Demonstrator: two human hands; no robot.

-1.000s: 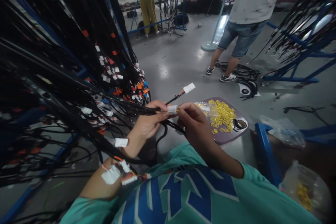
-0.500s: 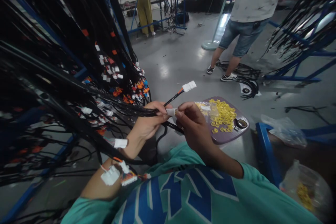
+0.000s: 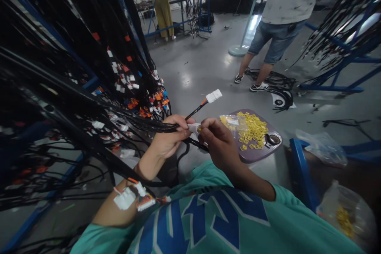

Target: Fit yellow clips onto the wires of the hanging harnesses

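My left hand (image 3: 171, 135) is closed around black wire harness cables near their ends, with a white connector (image 3: 194, 127) sticking out past its fingertips. At that connector's open end, my right hand (image 3: 218, 137) pinches a small yellow clip (image 3: 199, 129), mostly hidden by the fingers. Another white connector (image 3: 214, 96) on a black cable with orange wire points up and right above my hands. White connectors (image 3: 125, 198) hang across my left forearm. Right of my hands, a purple stool top (image 3: 250, 156) bears a pile of yellow clips (image 3: 253, 129).
Dense black cables (image 3: 74, 39) with white, orange and blue connectors hang on a blue rack at left. A tape roll (image 3: 274, 139) lies on the stool. A blue frame (image 3: 300, 174) and plastic bags stand at right. Two people (image 3: 268, 43) stand beyond.
The yellow clip in my right fingers now shows beside the white connector, which has tilted slightly. A white connector by my left wrist has slipped away from it. The far person's arms have moved.
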